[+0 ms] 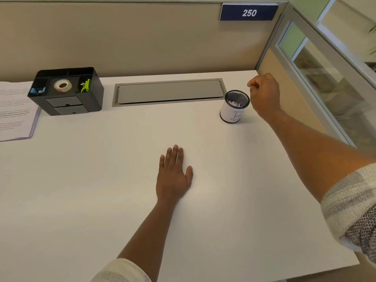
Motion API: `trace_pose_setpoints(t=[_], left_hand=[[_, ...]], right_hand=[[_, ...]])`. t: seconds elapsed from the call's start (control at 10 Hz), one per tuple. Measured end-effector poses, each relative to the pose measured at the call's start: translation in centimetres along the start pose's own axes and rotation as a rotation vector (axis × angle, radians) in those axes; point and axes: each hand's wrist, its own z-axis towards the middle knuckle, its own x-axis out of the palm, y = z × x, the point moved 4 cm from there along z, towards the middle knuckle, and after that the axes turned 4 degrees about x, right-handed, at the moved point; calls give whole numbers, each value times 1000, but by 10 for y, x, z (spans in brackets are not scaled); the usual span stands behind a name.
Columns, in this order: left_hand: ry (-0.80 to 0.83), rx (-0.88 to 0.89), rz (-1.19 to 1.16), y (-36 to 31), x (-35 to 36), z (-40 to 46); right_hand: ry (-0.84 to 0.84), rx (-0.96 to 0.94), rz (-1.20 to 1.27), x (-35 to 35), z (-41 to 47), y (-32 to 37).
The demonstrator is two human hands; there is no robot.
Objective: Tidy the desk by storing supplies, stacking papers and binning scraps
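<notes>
Head view: left hand (175, 176) lies flat, fingers straight, on the white desk (101, 180); right hand (264, 92) hovers just beside the mesh bin (235, 106), fingers curled — whether it pinches a scrap I cannot tell; crumpled scraps (234, 103) sit inside. Organiser (67, 90) and papers (16, 110) lie far left. Risk: the wrist nudging the light bin, tipping scraps out.

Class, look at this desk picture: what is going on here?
A person is tidying a desk. The left hand lies flat on it; the right hand, fingers curled, hovers beside the mesh cup, which holds paper scraps. Tape and clips sit in the black organiser, with papers stacked beside it.
</notes>
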Motion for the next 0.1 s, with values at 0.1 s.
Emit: trace_pose_setpoints(t=[0.1], left_hand=[[12,21,6,3,2,2]], right_hand=[[109,-203,26,28,-56,21]])
